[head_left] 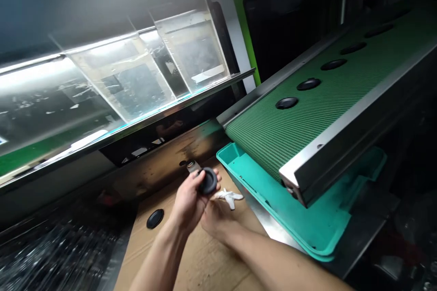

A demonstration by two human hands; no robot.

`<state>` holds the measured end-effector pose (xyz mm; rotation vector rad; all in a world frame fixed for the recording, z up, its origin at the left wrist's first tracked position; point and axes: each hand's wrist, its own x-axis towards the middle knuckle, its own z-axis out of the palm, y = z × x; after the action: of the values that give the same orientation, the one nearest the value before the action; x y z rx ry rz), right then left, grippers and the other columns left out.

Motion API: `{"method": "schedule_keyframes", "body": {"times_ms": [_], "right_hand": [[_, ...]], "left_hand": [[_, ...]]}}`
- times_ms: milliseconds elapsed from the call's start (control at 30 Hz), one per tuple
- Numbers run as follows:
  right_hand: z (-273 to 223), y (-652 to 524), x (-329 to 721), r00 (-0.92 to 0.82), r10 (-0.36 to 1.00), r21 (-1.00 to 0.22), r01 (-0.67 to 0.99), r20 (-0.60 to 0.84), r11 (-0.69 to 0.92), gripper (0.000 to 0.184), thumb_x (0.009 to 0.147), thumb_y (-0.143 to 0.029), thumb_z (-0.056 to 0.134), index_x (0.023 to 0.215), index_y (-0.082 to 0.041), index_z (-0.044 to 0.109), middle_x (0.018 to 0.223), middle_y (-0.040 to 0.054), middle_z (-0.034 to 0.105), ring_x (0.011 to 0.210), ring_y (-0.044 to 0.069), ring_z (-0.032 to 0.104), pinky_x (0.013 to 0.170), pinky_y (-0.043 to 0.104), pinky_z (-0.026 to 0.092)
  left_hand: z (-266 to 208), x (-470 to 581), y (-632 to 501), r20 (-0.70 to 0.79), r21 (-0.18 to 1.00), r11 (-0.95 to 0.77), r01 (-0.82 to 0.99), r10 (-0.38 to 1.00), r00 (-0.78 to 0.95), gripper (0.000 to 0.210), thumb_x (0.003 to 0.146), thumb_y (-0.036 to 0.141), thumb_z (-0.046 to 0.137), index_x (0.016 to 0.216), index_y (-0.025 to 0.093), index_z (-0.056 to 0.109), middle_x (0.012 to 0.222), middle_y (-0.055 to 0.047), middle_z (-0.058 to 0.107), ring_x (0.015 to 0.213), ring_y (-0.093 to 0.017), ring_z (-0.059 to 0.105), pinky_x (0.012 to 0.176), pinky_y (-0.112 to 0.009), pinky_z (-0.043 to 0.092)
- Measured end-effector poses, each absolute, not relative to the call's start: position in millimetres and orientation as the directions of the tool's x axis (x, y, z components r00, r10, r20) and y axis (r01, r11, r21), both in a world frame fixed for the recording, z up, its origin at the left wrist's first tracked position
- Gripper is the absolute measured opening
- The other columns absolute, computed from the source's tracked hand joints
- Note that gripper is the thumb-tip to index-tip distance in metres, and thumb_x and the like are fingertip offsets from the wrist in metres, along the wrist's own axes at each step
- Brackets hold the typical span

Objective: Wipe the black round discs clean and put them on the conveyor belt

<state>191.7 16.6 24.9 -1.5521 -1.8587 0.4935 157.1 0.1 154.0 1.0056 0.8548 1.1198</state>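
A person's left hand (191, 194) is holding one black flanged disc (209, 182) up above a cardboard sheet (225, 266), the thumb pressing its near side while the fingers are supporting it from behind. The right hand (214, 219) is sitting just beside and below, its fingers mostly hidden — whether they are gripping anything cannot be told. Just beyond it, one white forked object (230, 197) is lying on the cardboard, near the disc being held. One loose black disc (155, 218) is resting on the same sheet to the left. At right, one ribbed green conveyor belt (262, 134) is carrying five clearly visible dark discs (287, 102) in a line — a possible sixth is fading into the gloom at the far end. One teal plastic tray (290, 218) is standing under the belt's near end. At far left, a white strip (208, 74) is showing on one of the machine's clear panels (191, 50); any lettering there is too small to read.
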Motion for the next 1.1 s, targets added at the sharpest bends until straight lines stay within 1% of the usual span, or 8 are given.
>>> {"method": "schedule_keyframes", "body": {"times_ms": [133,400,467,600,667,767,900,1100], "right_hand": [[24,16,196,-0.133,0.962,-0.653,0.711,0.238,0.260,0.016,0.088,-0.033,0.048,0.092,-0.022,0.059,0.081,0.0043,0.067,0.073,0.022,0.064,0.060,0.028,0.041],[30,7,197,-0.109,0.965,-0.388,0.900,0.240,0.199,0.024,0.091,-0.031,0.039,0.103,-0.019,0.057,0.081,0.0106,0.067,0.077,0.028,0.065,0.069,0.036,0.042],[30,9,197,-0.099,0.966,-0.420,0.886,0.239,0.195,0.027,0.093,-0.035,0.040,0.107,-0.020,0.057,0.083,0.0098,0.068,0.078,0.028,0.065,0.069,0.035,0.042],[30,0,187,-0.072,0.957,-0.651,0.718,0.281,0.246,0.029,0.095,-0.040,0.042,0.117,-0.026,0.054,0.094,0.0036,0.069,0.087,0.022,0.064,0.071,0.028,0.042],[30,-14,174,-0.136,0.949,-0.696,0.652,0.284,0.301,0.030,0.096,-0.041,0.041,0.120,-0.027,0.053,0.097,0.0021,0.069,0.087,0.020,0.064,0.070,0.026,0.043],[31,-32,153,-0.241,0.941,-0.612,0.715,0.239,0.339,0.037,0.097,-0.043,0.040,0.129,-0.028,0.051,0.095,0.0037,0.070,0.080,0.020,0.065,0.068,0.026,0.043],[35,-28,139,-0.105,0.976,-0.451,0.873,0.192,0.183,0.043,0.097,-0.048,0.038,0.136,-0.031,0.048,0.095,0.0071,0.070,0.083,0.025,0.066,0.073,0.031,0.045],[37,-22,142,-0.139,0.974,-0.426,0.882,0.176,0.203,0.044,0.097,-0.048,0.038,0.137,-0.032,0.048,0.098,0.0073,0.070,0.083,0.025,0.066,0.073,0.032,0.046]], "left_hand": [[103,96,-32,-0.230,0.785,0.309,-0.538,0.950,0.210,0.031,0.094,0.036,0.045,0.105,0.010,0.058,0.117,-0.022,0.062,0.103,-0.033,0.064,0.075,-0.047,0.058],[45,36,-40,-0.307,0.653,0.208,-0.729,0.952,-0.004,0.026,0.091,0.020,0.044,0.105,0.007,0.062,0.118,-0.019,0.062,0.108,-0.033,0.062,0.083,-0.045,0.056],[40,33,-37,-0.317,0.626,0.190,-0.757,0.948,-0.023,0.029,0.091,0.021,0.042,0.102,0.006,0.063,0.118,-0.021,0.062,0.108,-0.033,0.062,0.084,-0.047,0.056],[33,35,-33,-0.289,0.565,0.141,-0.813,0.957,-0.035,0.030,0.091,0.022,0.039,0.095,0.007,0.064,0.114,-0.020,0.064,0.108,-0.031,0.062,0.090,-0.045,0.054],[30,38,-33,-0.267,0.546,0.137,-0.827,0.964,-0.016,0.030,0.093,0.025,0.039,0.095,0.008,0.065,0.110,-0.017,0.066,0.108,-0.028,0.062,0.093,-0.043,0.052],[28,40,-34,-0.260,0.520,0.227,-0.824,0.960,0.100,0.037,0.095,0.037,0.040,0.105,0.011,0.064,0.117,-0.016,0.065,0.109,-0.027,0.062,0.096,-0.042,0.050],[26,41,-35,-0.225,0.525,0.225,-0.821,0.967,0.122,0.040,0.096,0.039,0.038,0.112,0.011,0.063,0.123,-0.015,0.063,0.113,-0.025,0.060,0.100,-0.038,0.048],[24,42,-36,-0.266,0.523,0.251,-0.815,0.956,0.123,0.043,0.097,0.039,0.037,0.115,0.009,0.063,0.123,-0.016,0.063,0.116,-0.024,0.058,0.101,-0.035,0.046]]}}
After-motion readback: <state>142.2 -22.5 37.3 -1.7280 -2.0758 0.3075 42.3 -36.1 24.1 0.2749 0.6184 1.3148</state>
